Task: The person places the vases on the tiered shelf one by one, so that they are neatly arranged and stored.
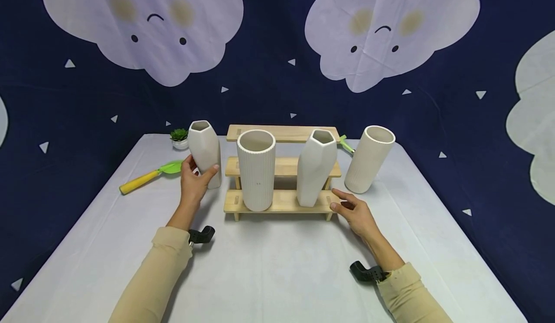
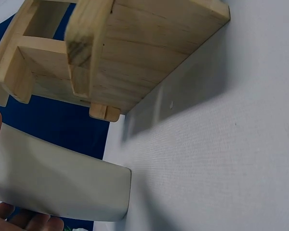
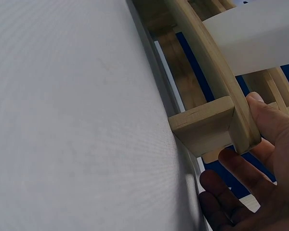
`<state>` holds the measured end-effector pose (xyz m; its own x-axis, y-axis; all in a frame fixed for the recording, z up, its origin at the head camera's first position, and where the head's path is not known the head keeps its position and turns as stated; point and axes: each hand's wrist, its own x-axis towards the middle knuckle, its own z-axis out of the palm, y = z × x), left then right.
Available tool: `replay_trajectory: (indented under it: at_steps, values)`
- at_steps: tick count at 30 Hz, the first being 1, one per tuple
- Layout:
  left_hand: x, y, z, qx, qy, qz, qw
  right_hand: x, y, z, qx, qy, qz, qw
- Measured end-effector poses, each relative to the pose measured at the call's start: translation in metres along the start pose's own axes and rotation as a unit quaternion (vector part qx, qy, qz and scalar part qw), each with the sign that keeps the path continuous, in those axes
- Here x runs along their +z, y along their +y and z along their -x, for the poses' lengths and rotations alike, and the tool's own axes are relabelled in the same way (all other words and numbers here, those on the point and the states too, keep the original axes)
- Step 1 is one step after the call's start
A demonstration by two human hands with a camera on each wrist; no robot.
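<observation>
Left hand (image 1: 193,178) grips a vase (image 1: 205,153); right hand (image 1: 353,210) is open by the rack (image 1: 282,201). Two vases are placed, two left.

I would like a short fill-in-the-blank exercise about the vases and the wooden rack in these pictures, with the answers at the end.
1. The left hand grips a faceted vase standing on the ____.
2. The lowest step of the wooden rack carries ____ vases.
3. The right hand touches the rack's ____ end.
4. The trowel has a ____ handle.

Missing words: table; two; right; yellow
</observation>
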<state>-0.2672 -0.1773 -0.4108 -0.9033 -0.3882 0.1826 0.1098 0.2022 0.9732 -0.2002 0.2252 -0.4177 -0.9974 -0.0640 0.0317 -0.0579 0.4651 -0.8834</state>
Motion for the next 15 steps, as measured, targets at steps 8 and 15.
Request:
replay_trajectory:
  at_steps: [8,15]
  values:
    - [0.004,-0.002,-0.003,0.002,-0.008,-0.020,0.9998,0.000,0.005,-0.003,-0.017,0.009,0.007,0.9998]
    - [0.005,-0.003,-0.005,-0.010,-0.011,-0.035,0.9993,0.002,0.032,-0.015,-0.016,0.008,0.001,0.9998]
